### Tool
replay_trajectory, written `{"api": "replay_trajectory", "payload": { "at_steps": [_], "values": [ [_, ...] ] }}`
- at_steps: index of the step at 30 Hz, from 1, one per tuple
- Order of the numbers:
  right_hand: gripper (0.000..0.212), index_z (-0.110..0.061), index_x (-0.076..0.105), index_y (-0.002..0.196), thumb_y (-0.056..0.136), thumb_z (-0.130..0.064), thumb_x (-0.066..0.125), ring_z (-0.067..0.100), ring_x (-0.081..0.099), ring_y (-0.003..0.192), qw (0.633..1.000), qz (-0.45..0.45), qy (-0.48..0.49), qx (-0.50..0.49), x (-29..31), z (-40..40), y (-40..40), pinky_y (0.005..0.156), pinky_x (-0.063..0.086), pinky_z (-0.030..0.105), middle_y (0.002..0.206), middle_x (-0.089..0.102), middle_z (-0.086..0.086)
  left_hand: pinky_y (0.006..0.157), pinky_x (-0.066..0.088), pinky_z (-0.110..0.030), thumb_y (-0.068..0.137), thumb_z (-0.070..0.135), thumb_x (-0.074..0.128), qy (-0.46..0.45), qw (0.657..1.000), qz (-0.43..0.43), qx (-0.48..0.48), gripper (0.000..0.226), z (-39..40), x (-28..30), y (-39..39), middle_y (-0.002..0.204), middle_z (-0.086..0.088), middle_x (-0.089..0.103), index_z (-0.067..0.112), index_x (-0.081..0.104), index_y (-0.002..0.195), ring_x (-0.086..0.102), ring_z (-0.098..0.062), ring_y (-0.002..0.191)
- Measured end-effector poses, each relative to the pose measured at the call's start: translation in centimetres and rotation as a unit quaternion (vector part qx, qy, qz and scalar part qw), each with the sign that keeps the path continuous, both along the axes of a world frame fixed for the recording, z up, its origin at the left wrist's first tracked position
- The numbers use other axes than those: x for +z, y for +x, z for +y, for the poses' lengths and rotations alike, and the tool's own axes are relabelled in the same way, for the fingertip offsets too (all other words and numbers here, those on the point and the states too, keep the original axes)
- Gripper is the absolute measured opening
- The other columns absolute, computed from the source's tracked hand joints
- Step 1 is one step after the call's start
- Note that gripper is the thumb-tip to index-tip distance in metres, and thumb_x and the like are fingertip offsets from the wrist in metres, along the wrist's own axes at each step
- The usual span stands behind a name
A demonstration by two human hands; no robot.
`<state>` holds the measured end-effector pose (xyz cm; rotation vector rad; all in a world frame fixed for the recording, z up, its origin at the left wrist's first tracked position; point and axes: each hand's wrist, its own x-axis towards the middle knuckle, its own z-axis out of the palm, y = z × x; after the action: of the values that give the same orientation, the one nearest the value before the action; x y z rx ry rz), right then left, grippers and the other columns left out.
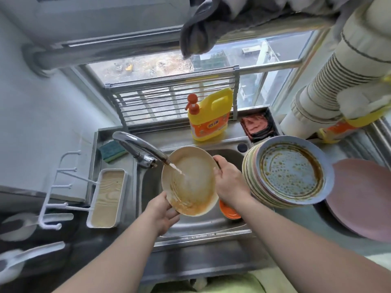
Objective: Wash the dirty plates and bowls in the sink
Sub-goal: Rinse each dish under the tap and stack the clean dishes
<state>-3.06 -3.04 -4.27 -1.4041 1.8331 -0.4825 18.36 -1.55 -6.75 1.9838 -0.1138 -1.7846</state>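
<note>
A cream plate [190,180] smeared with brown sauce is held tilted over the steel sink [201,227]. Water runs from the faucet [137,149] onto its face. My left hand [163,212] grips the plate's lower left rim. My right hand [228,178] grips its right rim. An orange dish [229,211] lies in the sink under my right wrist. A stack of dirty plates [289,174], topped by a blue one with brown residue, stands right of the sink.
A yellow detergent bottle [209,115] stands behind the sink, a green sponge [112,152] at the back left. A pink plate [364,197] lies at the far right. A white tray [108,197] and hook rack [61,187] sit on the left.
</note>
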Motion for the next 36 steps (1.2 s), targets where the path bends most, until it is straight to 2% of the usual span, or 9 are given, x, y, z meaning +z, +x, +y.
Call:
{"api": "replay_trajectory", "payload": {
  "at_steps": [4, 9, 13, 16, 22, 25, 29, 33, 36],
  "values": [
    [0.031, -0.026, 0.056, 0.134, 0.106, -0.034, 0.046, 0.035, 0.062, 0.108, 0.998, 0.046, 0.002, 0.036, 1.3, -1.2, -0.3, 0.088, 0.051, 0.047, 0.117, 0.069, 0.01, 0.099, 0.052, -0.052, 0.115, 0.045, 0.028, 0.045, 0.994, 0.051, 0.084, 0.035, 0.3, -1.4, -1.3, 0.117, -0.014, 0.066, 0.02, 0.052, 0.118, 0.067, -0.037, 0.109],
    [0.041, -0.017, 0.056, 0.133, 0.096, -0.033, 0.046, 0.033, 0.063, 0.1, 0.986, 0.051, 0.158, -0.014, 1.1, -3.2, 0.2, 0.089, 0.054, 0.042, 0.122, 0.066, 0.014, 0.048, 0.051, -0.024, 0.102, 0.005, 0.054, 0.072, 0.994, 0.031, 0.074, 0.015, 0.8, -2.6, -0.3, 0.079, -0.01, 0.068, 0.006, 0.069, 0.099, 0.059, -0.018, 0.058],
    [0.027, -0.003, 0.063, 0.102, 0.09, -0.016, 0.043, 0.026, 0.061, 0.058, 0.955, -0.059, 0.27, -0.109, -1.1, -2.9, 0.7, 0.048, 0.047, 0.029, 0.084, 0.067, 0.016, 0.051, 0.054, -0.025, 0.103, 0.012, 0.05, 0.057, 0.991, 0.037, 0.115, 0.021, 0.4, -2.0, 1.7, 0.08, -0.008, 0.07, 0.007, 0.068, 0.111, 0.062, -0.016, 0.062],
    [0.027, -0.001, 0.058, 0.09, 0.091, -0.003, 0.031, 0.016, 0.04, 0.029, 0.926, -0.093, 0.341, -0.135, -3.2, -1.7, 1.0, 0.04, 0.028, 0.016, 0.051, 0.053, 0.012, 0.059, 0.051, -0.031, 0.103, 0.022, 0.046, 0.031, 0.994, 0.043, 0.095, 0.026, 0.1, -1.1, 2.6, 0.081, -0.009, 0.064, 0.008, 0.067, 0.111, 0.059, -0.018, 0.069],
    [0.031, -0.006, 0.063, 0.093, 0.09, -0.013, 0.033, 0.013, 0.047, 0.04, 0.873, -0.116, 0.45, -0.147, -7.3, 0.8, 1.4, 0.042, 0.03, 0.016, 0.059, 0.057, 0.006, 0.06, 0.053, -0.035, 0.104, 0.031, 0.043, -0.028, 0.999, -0.014, -0.043, 0.036, -0.9, 1.2, 2.9, 0.091, -0.013, 0.059, 0.018, 0.056, 0.136, 0.057, -0.023, 0.069],
    [0.034, -0.011, 0.057, 0.122, 0.097, -0.019, 0.035, 0.02, 0.06, 0.058, 0.881, -0.154, 0.416, -0.161, -9.0, 1.3, 2.1, 0.046, 0.043, 0.022, 0.085, 0.066, 0.009, 0.059, 0.055, -0.034, 0.102, 0.02, 0.035, -0.088, 0.99, -0.051, -0.102, 0.053, -1.2, 2.2, 2.6, 0.107, -0.015, 0.064, 0.044, 0.045, 0.148, 0.06, -0.027, 0.075],
    [0.033, -0.022, 0.054, 0.118, 0.11, -0.043, 0.03, 0.021, 0.058, 0.092, 0.954, -0.098, 0.259, -0.116, -8.9, 0.6, 2.8, 0.089, 0.05, 0.04, 0.106, 0.062, 0.004, 0.063, 0.06, -0.038, 0.092, -0.001, 0.033, -0.127, 0.982, -0.071, -0.121, 0.073, -0.6, 2.6, 2.9, 0.124, -0.011, 0.066, 0.052, 0.055, 0.137, 0.065, -0.034, 0.096],
    [0.036, -0.026, 0.053, 0.104, 0.113, -0.047, 0.025, 0.029, 0.055, 0.09, 0.989, -0.033, 0.135, -0.058, -7.6, -1.0, 2.7, 0.08, 0.041, 0.041, 0.099, 0.064, 0.006, 0.083, 0.059, -0.051, 0.087, -0.017, 0.026, -0.104, 0.991, -0.065, -0.058, 0.081, 0.1, 2.1, 3.2, 0.119, -0.007, 0.068, 0.044, 0.056, 0.131, 0.065, -0.035, 0.101],
    [0.033, -0.029, 0.049, 0.102, 0.112, -0.051, 0.027, 0.031, 0.055, 0.08, 0.997, -0.012, 0.067, -0.045, -6.5, -1.9, 2.4, 0.07, 0.041, 0.042, 0.088, 0.063, 0.005, 0.076, 0.06, -0.047, 0.088, -0.02, 0.028, -0.081, 0.995, -0.051, -0.006, 0.073, 0.5, 0.6, 3.0, 0.118, -0.01, 0.068, 0.028, 0.054, 0.136, 0.066, -0.036, 0.101]
  ]
}}
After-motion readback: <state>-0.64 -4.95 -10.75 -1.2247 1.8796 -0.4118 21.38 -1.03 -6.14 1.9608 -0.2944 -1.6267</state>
